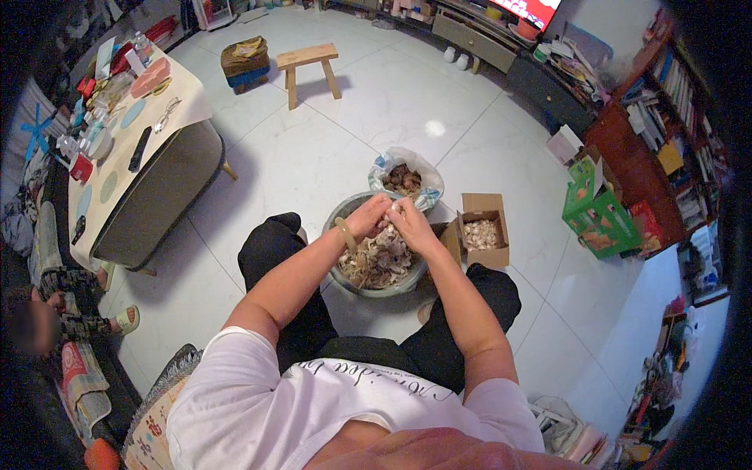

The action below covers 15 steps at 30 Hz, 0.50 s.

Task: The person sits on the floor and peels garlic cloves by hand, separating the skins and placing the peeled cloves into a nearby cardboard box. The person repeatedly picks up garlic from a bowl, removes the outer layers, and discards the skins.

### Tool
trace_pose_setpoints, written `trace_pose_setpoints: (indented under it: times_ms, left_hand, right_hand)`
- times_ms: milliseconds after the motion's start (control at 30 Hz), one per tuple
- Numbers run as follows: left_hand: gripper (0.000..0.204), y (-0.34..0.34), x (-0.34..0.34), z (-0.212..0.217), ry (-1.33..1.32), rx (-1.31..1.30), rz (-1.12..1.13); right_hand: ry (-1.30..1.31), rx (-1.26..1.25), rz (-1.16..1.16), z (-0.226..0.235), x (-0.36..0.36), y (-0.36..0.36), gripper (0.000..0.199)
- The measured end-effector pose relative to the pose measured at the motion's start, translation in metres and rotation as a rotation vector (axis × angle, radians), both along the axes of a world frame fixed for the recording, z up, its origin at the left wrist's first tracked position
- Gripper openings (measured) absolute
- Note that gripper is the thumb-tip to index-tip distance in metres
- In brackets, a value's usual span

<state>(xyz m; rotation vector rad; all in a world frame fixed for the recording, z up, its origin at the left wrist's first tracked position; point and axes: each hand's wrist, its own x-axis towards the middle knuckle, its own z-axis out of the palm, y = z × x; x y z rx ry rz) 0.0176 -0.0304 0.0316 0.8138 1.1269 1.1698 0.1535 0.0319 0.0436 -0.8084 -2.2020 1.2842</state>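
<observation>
Held garlic (pixel 393 209), seemingly, in a closed pinching grip between left hand (pixel 369 216) and right hand (pixel 413 224), directly over the basin (pixel 374 291) of papery skins (pixel 382 265), probably best peeled low there to keep skins out of the cardboard box (pixel 482 206).

Two hands (pixel 368 215) (pixel 413 225), one basin (pixel 385 292), one whitish bag (pixel 430 177), one brown carton (pixel 489 257), one bench (pixel 307 55)

Black cursive lettering (pixel 364 374) across white T-shirt (pixel 258 407); marks on red screen (pixel 533 11) too small to read.
</observation>
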Motion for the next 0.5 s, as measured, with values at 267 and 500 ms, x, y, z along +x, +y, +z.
trace_pose_setpoints:
  times_ms: [267,500]
  left_hand:
    - [0.027,-0.002,-0.001,-0.001,0.248,-0.073,-0.023]
    - [0.015,-0.006,0.004,0.022,-0.108,0.040,-0.016]
  right_hand:
    - [-0.034,-0.096,-0.011,-0.007,0.002,0.000,0.033]
    - [0.171,-0.678,-0.003,0.008,0.002,0.006,0.024]
